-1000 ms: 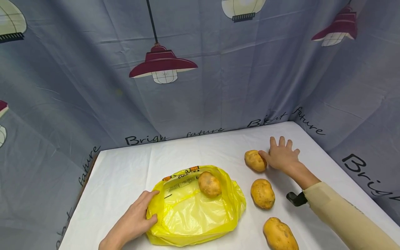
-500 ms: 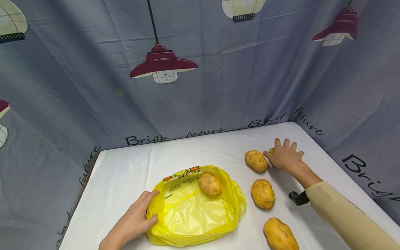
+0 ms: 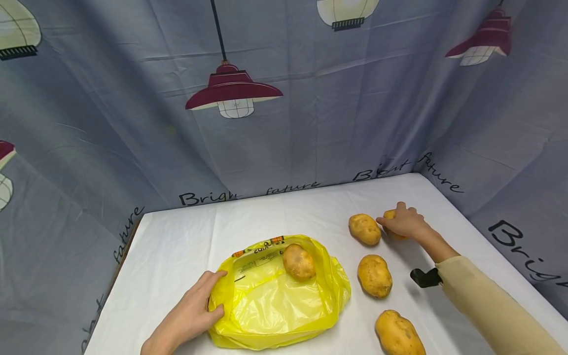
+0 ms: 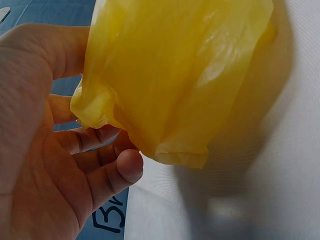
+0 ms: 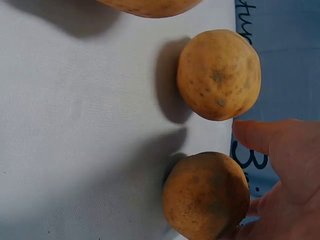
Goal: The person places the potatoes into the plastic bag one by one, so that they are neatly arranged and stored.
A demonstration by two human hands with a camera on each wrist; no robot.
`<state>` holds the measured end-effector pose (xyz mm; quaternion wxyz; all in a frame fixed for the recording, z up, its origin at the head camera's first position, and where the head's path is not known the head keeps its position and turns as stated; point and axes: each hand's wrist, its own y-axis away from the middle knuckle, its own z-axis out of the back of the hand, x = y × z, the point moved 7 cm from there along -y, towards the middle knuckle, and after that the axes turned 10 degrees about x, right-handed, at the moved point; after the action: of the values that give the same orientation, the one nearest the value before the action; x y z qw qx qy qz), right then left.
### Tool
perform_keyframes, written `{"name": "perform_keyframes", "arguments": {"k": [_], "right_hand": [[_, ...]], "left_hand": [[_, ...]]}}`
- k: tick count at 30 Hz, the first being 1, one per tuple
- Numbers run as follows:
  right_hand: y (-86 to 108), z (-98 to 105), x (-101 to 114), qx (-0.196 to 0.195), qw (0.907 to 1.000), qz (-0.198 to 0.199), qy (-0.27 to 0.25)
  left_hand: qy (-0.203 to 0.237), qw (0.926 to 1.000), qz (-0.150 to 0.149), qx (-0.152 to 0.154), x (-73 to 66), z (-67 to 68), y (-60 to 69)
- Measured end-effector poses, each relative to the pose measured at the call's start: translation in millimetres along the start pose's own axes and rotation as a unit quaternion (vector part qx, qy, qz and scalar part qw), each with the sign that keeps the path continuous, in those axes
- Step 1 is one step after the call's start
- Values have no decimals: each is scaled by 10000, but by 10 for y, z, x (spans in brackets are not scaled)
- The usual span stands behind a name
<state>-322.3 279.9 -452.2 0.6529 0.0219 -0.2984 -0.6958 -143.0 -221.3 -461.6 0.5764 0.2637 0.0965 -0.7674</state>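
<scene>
The yellow plastic bag [image 3: 275, 305] lies open-mouthed on the white table, one potato [image 3: 299, 262] inside. At its left rim my left hand [image 3: 188, 310] grips the plastic; the left wrist view shows curled fingers beside the hanging bag [image 4: 170, 65]. My right hand [image 3: 410, 224] is over the far-right potato [image 3: 389, 214], partly covering it. In the right wrist view, fingers reach behind that potato [image 5: 205, 197], while the thumb of my right hand [image 5: 282, 170] stands apart from it, near a neighbouring potato [image 5: 219, 75].
Three other potatoes stand in a line right of the bag: one at the back [image 3: 365, 229], one in the middle [image 3: 374, 276], one at the front edge of the view [image 3: 399, 333]. A grey-blue curtain [image 3: 284, 138] rises behind and beside the table [image 3: 177, 241].
My right hand has moved slightly right and its spread fingers have bent down over the far-right potato, which now shows more. The left hand and bag stay where they were.
</scene>
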Motion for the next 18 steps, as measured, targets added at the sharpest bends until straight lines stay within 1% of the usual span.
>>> {"name": "perform_keyframes", "arguments": {"k": [8, 12, 15, 18], "right_hand": [[-14, 8, -82, 215, 9991, 84, -350], [-20, -12, -141, 448, 9962, -35, -751], [-28, -27, -179, 606, 9920, -139, -1096], [-39, -27, -198, 687, 9881, -135, -1367]], "left_hand": [[-8, 10000, -67, -11, -1, 1, 0], [-11, 9999, -104, -44, -4, 5, 6], [-5, 9999, -97, -48, -2, 1, 12], [15, 10000, -68, -35, -1, -4, 17]]}}
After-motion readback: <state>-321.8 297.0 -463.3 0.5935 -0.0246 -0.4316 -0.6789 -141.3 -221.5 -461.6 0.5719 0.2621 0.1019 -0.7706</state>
